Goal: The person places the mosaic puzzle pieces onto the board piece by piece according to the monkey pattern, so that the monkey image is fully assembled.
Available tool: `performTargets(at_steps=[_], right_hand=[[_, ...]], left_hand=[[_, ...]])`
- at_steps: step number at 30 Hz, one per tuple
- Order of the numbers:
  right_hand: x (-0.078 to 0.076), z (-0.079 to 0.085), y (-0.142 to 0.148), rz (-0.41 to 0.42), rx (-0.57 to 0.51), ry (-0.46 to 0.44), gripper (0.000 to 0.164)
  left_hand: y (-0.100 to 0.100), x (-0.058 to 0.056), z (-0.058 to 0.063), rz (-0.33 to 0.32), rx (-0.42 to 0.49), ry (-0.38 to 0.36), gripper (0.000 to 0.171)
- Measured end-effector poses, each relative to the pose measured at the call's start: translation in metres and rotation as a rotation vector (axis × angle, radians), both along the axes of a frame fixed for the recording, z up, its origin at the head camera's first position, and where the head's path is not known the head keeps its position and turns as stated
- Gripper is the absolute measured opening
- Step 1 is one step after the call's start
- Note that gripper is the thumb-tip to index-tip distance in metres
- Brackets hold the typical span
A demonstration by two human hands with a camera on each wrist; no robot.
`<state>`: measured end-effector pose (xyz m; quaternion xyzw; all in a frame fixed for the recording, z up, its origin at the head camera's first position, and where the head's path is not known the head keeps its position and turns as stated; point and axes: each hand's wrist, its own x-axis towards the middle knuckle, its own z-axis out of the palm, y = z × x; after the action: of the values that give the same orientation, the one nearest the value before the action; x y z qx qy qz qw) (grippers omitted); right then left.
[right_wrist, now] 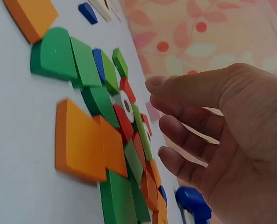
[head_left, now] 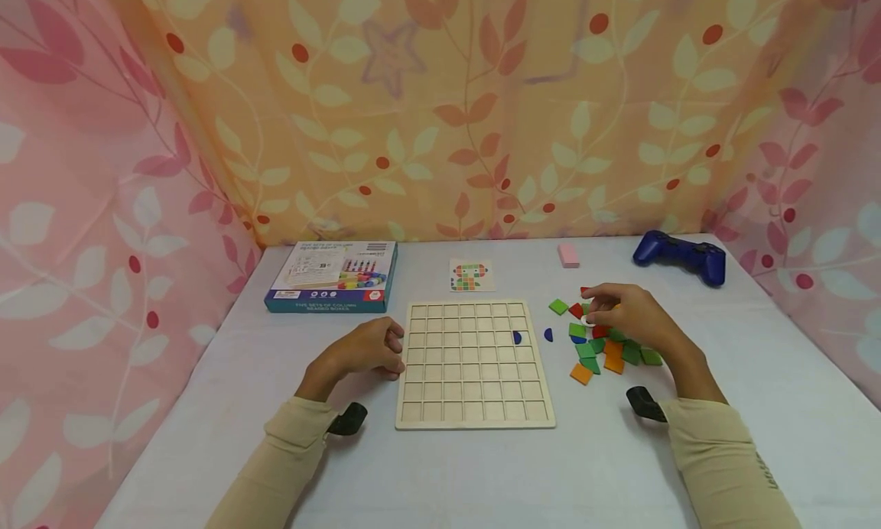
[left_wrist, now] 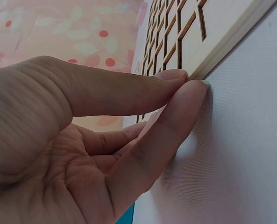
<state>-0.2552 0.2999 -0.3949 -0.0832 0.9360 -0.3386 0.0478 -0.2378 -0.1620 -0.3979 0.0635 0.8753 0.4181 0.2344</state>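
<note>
A wooden grid board [head_left: 473, 425] lies flat in the middle of the table. At its left edge, my left hand [head_left: 365, 352] holds the rim between thumb [left_wrist: 172, 74] and index finger, as the left wrist view shows. One blue half-round piece [head_left: 518, 338] lies on a square near the board's right side; a second blue half-round piece [head_left: 548, 335] lies just off the board. My right hand [head_left: 629, 313] hovers over the far part of a pile of coloured pieces [right_wrist: 82, 140], its fingers loosely bent and nothing visible between them. White ring-marked pieces [right_wrist: 124, 106] show beneath the fingertips.
Behind the board is a pattern card [head_left: 472, 275] with a coloured figure. A boxed set [head_left: 333, 277] stands back left. Toward the back right are a pink block [head_left: 567, 255] and a blue game controller [head_left: 680, 258]. Patterned curtains [head_left: 440, 108] enclose the table.
</note>
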Motion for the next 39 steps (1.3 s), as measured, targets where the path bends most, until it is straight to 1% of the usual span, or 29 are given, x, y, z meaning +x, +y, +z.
performTargets(at_steps=[9, 15, 21, 28, 32, 39], right_hand=[[0.000, -0.003, 0.025, -0.063, -0.023, -0.057, 0.045], [0.002, -0.004, 0.044, -0.095, 0.005, -0.041, 0.046], [0.005, -0.006, 0.060, -0.139, 0.030, -0.071, 0.048], [0.009, -0.007, 0.076, -0.166, 0.038, -0.072, 0.051], [0.011, -0.007, 0.083, -0.176, 0.019, -0.104, 0.056], [0.011, -0.007, 0.087, -0.151, -0.015, -0.195, 0.070]], left_hand=[[0.000, 0.000, 0.000, -0.001, 0.004, -0.001, 0.060], [-0.001, 0.001, 0.000, -0.005, 0.007, 0.001, 0.060], [-0.001, 0.000, -0.001, -0.010, 0.015, 0.002, 0.059], [-0.002, 0.000, -0.001, -0.015, 0.017, -0.002, 0.059], [-0.002, 0.000, -0.001, -0.015, 0.016, -0.002, 0.059], [-0.002, -0.001, -0.001, -0.019, 0.018, -0.005, 0.059]])
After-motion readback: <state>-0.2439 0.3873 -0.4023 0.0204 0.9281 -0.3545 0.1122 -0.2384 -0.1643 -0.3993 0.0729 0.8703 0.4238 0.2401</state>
